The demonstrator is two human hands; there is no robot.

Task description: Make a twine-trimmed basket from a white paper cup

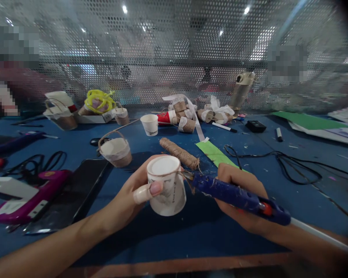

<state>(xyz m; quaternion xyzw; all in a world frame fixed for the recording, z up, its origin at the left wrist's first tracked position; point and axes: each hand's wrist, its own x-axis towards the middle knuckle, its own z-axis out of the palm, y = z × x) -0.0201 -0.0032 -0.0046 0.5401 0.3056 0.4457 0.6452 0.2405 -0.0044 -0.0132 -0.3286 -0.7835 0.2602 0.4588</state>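
Note:
My left hand (pixel 135 193) is closed round a small white paper cup (pixel 166 187), held upside down with its base towards me; the thumb wears a tape wrap. A strand of brown twine runs round the cup's upper edge. My right hand (pixel 240 193) grips a blue hot glue gun (pixel 234 197), its nozzle touching the cup's right side where the twine sits. A glue stick pokes out of the gun's back end. A spool of brown twine (pixel 178 153) lies on the blue table (pixel 174 239) just behind the cup.
A twine-handled cup basket (pixel 116 150) stands at left centre, with more cups and wrapped rolls (pixel 188 116) further back. A black tablet (pixel 72 193) and purple tool (pixel 29 199) lie at left. Black cables (pixel 292 164), green paper (pixel 214 152) and a mesh screen (pixel 174 58) are also present.

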